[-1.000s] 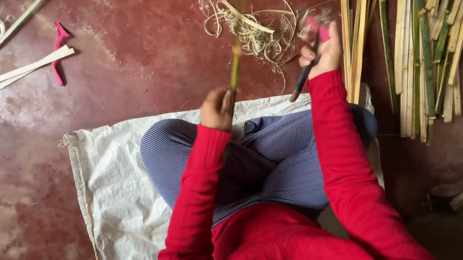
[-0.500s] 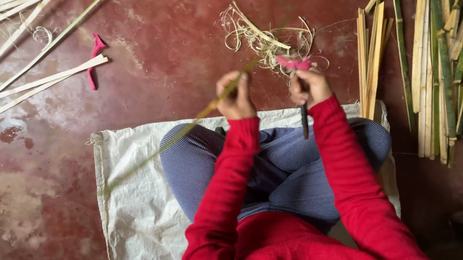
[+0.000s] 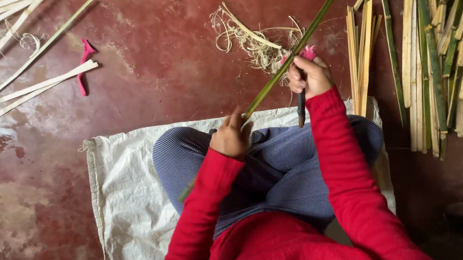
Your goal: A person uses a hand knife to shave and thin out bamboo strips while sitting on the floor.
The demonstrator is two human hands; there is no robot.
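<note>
From my feed I see a bright red long-sleeved top (image 3: 281, 244), both sleeves snug down to the wrists. Just beyond the red top, blue trousers with fine pale stripes (image 3: 276, 164) cover the legs. Both hands are bare, without gloves.

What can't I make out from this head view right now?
- Green bamboo strip: far end cut off by the top edge; near end hidden behind the left sleeve.
- Dark tool in the right hand: its top is hidden inside the grip.
- Left hand: fingers hidden beneath its back.
- Bamboo slats: run past the top edge.
</note>
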